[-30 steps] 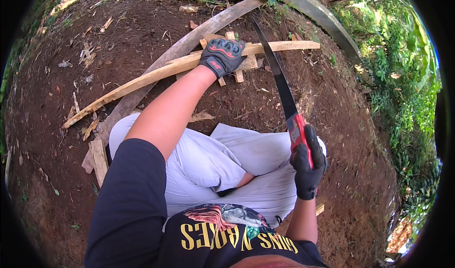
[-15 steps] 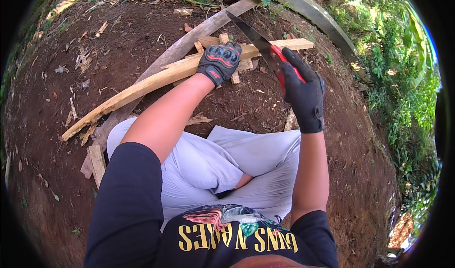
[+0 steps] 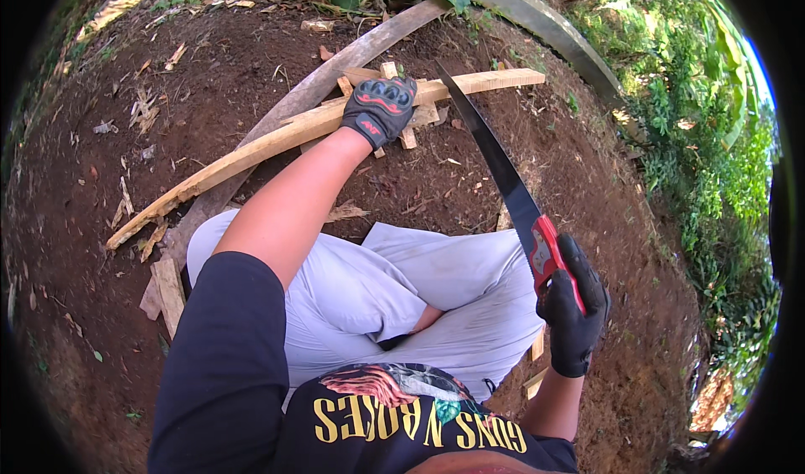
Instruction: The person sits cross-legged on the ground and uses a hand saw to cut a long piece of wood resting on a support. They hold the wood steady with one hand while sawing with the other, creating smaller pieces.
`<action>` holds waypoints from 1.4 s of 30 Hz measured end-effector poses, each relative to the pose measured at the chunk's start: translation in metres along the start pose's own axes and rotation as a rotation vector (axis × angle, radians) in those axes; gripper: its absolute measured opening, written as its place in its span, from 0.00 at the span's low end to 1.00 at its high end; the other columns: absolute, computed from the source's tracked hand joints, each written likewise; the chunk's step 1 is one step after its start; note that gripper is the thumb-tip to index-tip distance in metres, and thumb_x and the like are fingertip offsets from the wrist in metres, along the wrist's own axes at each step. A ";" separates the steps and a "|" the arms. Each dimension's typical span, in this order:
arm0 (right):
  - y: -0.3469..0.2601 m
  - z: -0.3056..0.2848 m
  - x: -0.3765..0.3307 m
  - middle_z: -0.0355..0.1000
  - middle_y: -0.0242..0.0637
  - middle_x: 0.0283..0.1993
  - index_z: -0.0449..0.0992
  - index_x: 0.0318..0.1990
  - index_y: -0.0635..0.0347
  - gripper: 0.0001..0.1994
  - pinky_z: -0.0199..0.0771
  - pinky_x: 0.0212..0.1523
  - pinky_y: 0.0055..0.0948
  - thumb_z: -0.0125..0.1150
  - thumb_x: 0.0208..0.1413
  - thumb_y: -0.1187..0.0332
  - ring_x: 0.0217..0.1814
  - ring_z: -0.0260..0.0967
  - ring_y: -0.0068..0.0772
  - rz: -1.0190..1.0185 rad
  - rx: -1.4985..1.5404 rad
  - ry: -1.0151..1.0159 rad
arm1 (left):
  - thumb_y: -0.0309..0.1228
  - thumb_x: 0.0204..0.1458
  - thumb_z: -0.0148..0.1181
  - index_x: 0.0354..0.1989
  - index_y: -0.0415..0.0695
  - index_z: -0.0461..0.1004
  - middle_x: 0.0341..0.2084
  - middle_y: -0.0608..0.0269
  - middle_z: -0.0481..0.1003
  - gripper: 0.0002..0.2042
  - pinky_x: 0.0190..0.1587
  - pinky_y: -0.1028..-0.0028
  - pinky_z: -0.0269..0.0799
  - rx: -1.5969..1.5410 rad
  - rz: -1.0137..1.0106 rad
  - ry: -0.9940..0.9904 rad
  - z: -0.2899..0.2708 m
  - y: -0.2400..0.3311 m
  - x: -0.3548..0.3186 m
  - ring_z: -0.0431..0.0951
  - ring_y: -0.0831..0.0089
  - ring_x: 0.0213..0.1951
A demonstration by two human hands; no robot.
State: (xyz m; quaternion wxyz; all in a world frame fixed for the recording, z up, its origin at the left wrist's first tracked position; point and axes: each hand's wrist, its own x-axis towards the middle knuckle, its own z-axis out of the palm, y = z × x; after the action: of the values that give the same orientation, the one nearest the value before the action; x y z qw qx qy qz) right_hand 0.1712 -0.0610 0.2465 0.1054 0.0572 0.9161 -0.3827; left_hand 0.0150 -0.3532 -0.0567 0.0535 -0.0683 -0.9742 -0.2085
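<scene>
A long, pale strip of wood (image 3: pixel 243 155) lies slantwise across several short wooden pieces (image 3: pixel 407 137) on the ground. My left hand (image 3: pixel 381 107), in a black glove with red trim, is closed over the strip and presses on it. In my right hand (image 3: pixel 579 306), also gloved, is the red handle of a handsaw (image 3: pixel 501 168). Its dark blade slants up and away to the left, with the tip at the strip, right of my left hand. Whether the teeth touch the wood I cannot tell. Fingers of the left hand are partly hidden behind the strip.
Behind the strip runs a long weathered board (image 3: pixel 369 48). A short wood offcut (image 3: pixel 170 296) lies beside my left leg, and wood chips dot the brown soil (image 3: pixel 92 172). My crossed legs (image 3: pixel 335 281) are close below the work. Green plants (image 3: pixel 688 138) grow at the right.
My right hand has drawn the saw back toward me and slightly right, so more blade shows below the strip. My left hand keeps its hold on the wood.
</scene>
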 end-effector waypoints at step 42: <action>-0.008 0.082 0.105 0.83 0.50 0.64 0.82 0.66 0.59 0.21 0.76 0.68 0.37 0.67 0.69 0.63 0.66 0.82 0.41 -0.195 -0.089 -0.025 | 0.32 0.55 0.66 0.59 0.39 0.78 0.47 0.50 0.82 0.22 0.55 0.58 0.81 0.126 0.038 0.053 0.012 0.012 -0.007 0.85 0.55 0.50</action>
State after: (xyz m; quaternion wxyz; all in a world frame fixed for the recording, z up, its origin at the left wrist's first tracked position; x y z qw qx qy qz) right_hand 0.0797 -0.1227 0.1712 0.0816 -0.0416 0.9320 -0.3508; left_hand 0.0226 -0.3379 -0.0640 0.0872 -0.0778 -0.9821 -0.1476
